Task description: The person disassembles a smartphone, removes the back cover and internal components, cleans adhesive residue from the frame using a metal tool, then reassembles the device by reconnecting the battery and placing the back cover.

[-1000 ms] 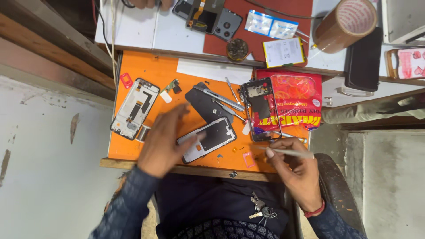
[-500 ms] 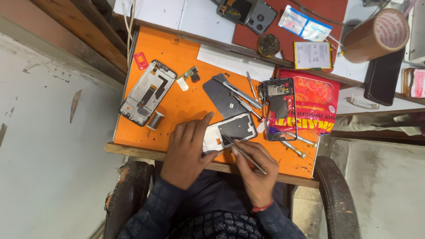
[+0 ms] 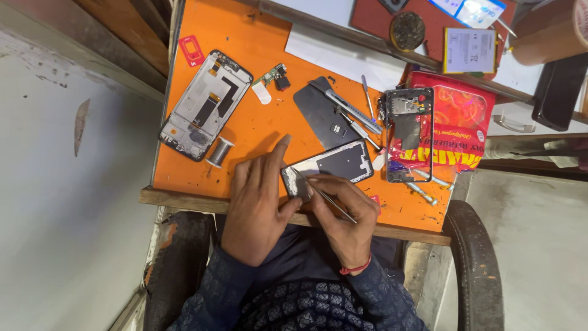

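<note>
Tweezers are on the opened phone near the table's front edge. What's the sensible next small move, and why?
Probably ease the tweezers tip a little further into the near end of the opened phone. The right hand holds them pen-style with the tip at that end, and the left hand pins that end to the orange table.

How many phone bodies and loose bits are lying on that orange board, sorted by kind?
Opened phone bodies: 3 (under the hands, left, on the red packet)
Dark back cover: 1
Small circuit part: 1
Solder spool: 1
Red card tray: 1
Total: 7
</note>
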